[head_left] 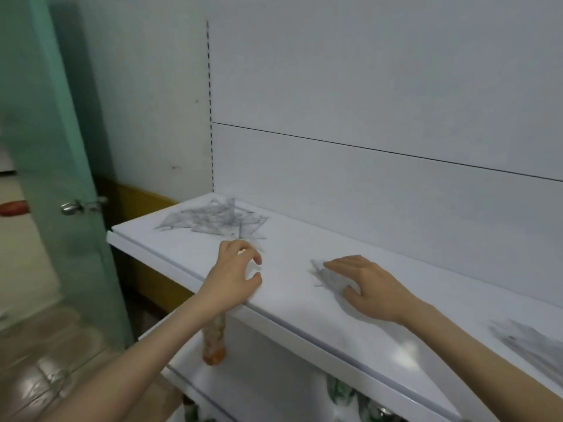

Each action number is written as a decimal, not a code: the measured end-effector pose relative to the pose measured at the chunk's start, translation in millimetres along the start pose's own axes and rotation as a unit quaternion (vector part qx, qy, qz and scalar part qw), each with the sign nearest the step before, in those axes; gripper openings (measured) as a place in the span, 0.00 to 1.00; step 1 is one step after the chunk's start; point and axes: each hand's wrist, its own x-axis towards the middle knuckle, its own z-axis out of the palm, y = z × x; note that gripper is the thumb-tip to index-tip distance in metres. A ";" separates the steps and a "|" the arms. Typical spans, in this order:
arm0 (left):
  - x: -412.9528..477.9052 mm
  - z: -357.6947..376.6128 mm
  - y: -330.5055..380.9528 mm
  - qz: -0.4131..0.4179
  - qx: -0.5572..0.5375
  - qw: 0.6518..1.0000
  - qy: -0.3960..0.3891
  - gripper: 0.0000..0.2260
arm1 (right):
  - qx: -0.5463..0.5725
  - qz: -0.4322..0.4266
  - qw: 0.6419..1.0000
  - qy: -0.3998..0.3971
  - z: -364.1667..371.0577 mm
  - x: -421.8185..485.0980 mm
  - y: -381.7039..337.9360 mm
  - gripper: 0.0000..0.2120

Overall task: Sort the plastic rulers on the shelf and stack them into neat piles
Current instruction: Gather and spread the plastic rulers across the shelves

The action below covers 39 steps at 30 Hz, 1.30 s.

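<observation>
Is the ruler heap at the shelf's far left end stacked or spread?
Spread: the rulers lie crisscrossed at many angles on the shelf.

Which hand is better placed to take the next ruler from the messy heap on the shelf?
Left. The left hand is right beside the messy heap, fingers curved toward it. The right hand lies flat on the small pile, farther from the heap.

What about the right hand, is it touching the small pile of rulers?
Touching. The head view shows the right hand lying flat, its fingers resting right on top of the small pile of rulers, with no gap showing.
</observation>
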 end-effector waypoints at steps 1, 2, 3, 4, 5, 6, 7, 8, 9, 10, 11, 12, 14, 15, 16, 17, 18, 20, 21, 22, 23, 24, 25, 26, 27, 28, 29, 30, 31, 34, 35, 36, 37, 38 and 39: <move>1.4 -8.8 -18.5 -0.018 0.002 1.000 0.005 0.07 | 0.006 -0.011 1.000 -0.004 6.1 19.3 -10.4 0.26; 4.0 -16.5 -37.0 -0.035 0.005 0.999 0.008 0.07 | 0.009 -0.017 1.000 -0.009 12.1 38.9 -21.2 0.25; 7.6 -23.9 -55.8 -0.048 0.008 0.999 0.011 0.07 | 0.010 -0.023 1.000 -0.013 19.1 59.8 -31.0 0.25; 12.2 -31.3 -74.9 -0.059 0.013 0.998 0.014 0.07 | 0.010 -0.028 0.999 -0.015 25.7 81.2 -41.1 0.25; 18.0 -38.9 -94.1 -0.068 0.020 0.997 0.015 0.07 | 0.012 -0.032 0.999 -0.016 33.3 103.5 -49.9 0.24; 25.3 -47.0 -113.7 -0.076 0.027 0.997 0.017 0.07 | 0.014 -0.031 0.999 -0.020 39.7 126.1 -58.9 0.24; 33.8 -55.0 -133.7 -0.083 0.035 0.996 0.017 0.07 | 0.017 -0.028 0.999 -0.027 46.8 149.4 -66.1 0.23; 43.1 -62.7 -154.6 -0.091 0.044 0.995 0.015 0.07 | 0.017 -0.024 0.999 -0.036 53.3 172.0 -73.8 0.22; 52.0 -69.4 -175.6 -0.099 0.056 0.993 0.013 0.07 | 0.018 -0.018 0.999 -0.045 60.7 194.0 -80.4 0.21; 60.5 -74.9 -195.7 -0.107 0.067 0.992 0.009 0.07 | 0.019 -0.006 0.998 -0.052 67.4 214.2 -86.7 0.19; 68.5 -79.1 -214.4 -0.112 0.076 0.991 0.005 0.08 | 0.023 0.012 0.998 -0.048 74.5 233.1 -91.8 0.16; 76.5 -81.9 -231.8 -0.116 0.079 0.990 -0.003 0.10 | 0.030 0.040 0.998 -0.041 80.3 249.8 -96.6 0.12; 92.8 -85.6 -257.6 -0.128 0.072 0.989 -0.021 0.14 | 0.050 0.093 0.994 -0.023 91.4 280.3 -102.0 0.09; 100.4 -86.6 -266.8 -0.129 0.069 0.989 -0.032 0.17 | 0.057 0.112 0.992 -0.016 97.0 294.6 -103.2 0.09; 110.3 -87.3 -276.2 -0.124 0.072 0.989 -0.044 0.20 | 0.060 0.130 0.990 -0.012 100.9 310.2 -105.2 0.11; 116.8 -87.0 -279.3 -0.119 0.084 0.988 -0.056 0.23 | 0.056 0.138 0.989 -0.012 103.3 321.3 -105.6 0.12; 121.3 -86.1 -280.2 -0.114 0.099 0.986 -0.068 0.26 | 0.045 0.145 0.988 -0.017 102.9 328.2 -107.8 0.14; 132.1 -83.1 -285.3 -0.098 0.110 0.985 -0.090 0.30 | 0.013 0.151 0.988 -0.025 105.7 345.4 -112.6 0.17; 134.9 -82.1 -286.5 -0.091 0.114 0.984 -0.099 0.30 | -0.012 0.150 0.988 -0.029 106.6 350.8 -115.3 0.18; 138.0 -81.2 -289.0 -0.080 0.115 0.985 -0.101 0.30 | -0.027 0.160 0.986 -0.034 107.3 355.2 -119.0 0.17; 140.9 -80.6 -291.1 -0.066 0.110 0.987 -0.096 0.29 | -0.030 0.170 0.984 -0.034 109.4 359.5 -120.1 0.13; 143.0 -81.0 -292.5 -0.058 0.097 0.990 -0.089 0.29 | -0.021 0.184 0.982 -0.039 108.6 362.9 -122.2 0.11; 144.6 -81.7 -293.3 -0.057 0.083 0.992 -0.081 0.28 | -0.007 0.198 0.980 -0.033 108.4 366.0 -122.9 0.11; 145.5 -82.2 -293.1 -0.062 0.072 0.993 -0.073 0.25 | 0.012 0.214 0.976 -0.035 107.2 368.1 -124.0 0.06; 146.2 -82.0 -292.9 -0.070 0.066 0.993 -0.067 0.23 | 0.029 0.218 0.975 -0.028 105.9 369.6 -124.7 0.05; 146.8 -81.4 -293.1 -0.080 0.059 0.993 -0.061 0.21 | 0.033 0.231 0.972 -0.031 104.6 370.9 -124.8 0.14; 147.2 -80.8 -292.4 -0.092 0.047 0.993 -0.054 0.19 | 0.032 0.241 0.969 -0.035 103.1 371.1 -125.2 0.18; 147.3 -80.2 -291.8 -0.102 0.028 0.993 -0.045 0.17 | 0.021 0.248 0.968 -0.043 102.0 371.6 -125.8 0.18; 147.3 -80.2 -289.8 -0.105 0.005 0.994 -0.036 0.13 | 0.009 0.248 0.968 -0.045 100.8 371.0 -127.3 0.14; 148.7 -80.5 -284.7 -0.099 -0.027 0.994 -0.024 0.07 | -0.016 0.260 0.965 -0.044 100.9 368.9 -127.2 0.07; 149.2 -80.9 -283.2 -0.099 -0.032 0.994 -0.019 0.06 | -0.018 0.254 0.966 -0.033 100.8 366.7 -127.1 0.08; 150.3 -81.3 -282.8 -0.102 -0.038 0.994 -0.014 0.04 | -0.018 0.250 0.968 -0.014 101.9 364.8 -124.5 0.06; 151.1 -82.5 -282.3 -0.104 -0.046 0.993 -0.006 0.02 | -0.017 0.247 0.969 0.001 101.1 362.1 -123.0 0.05; 152.1 -83.9 -281.6 -0.106 -0.055 0.993 0.001 0.01 | -0.005 0.249 0.968 0.016 100.2 359.4 -120.0 0.06; 153.1 -85.5 -280.7 -0.107 -0.066 0.992 0.007 0.03 | 0.013 0.250 0.967 0.034 99.2 356.1 -116.1 0.07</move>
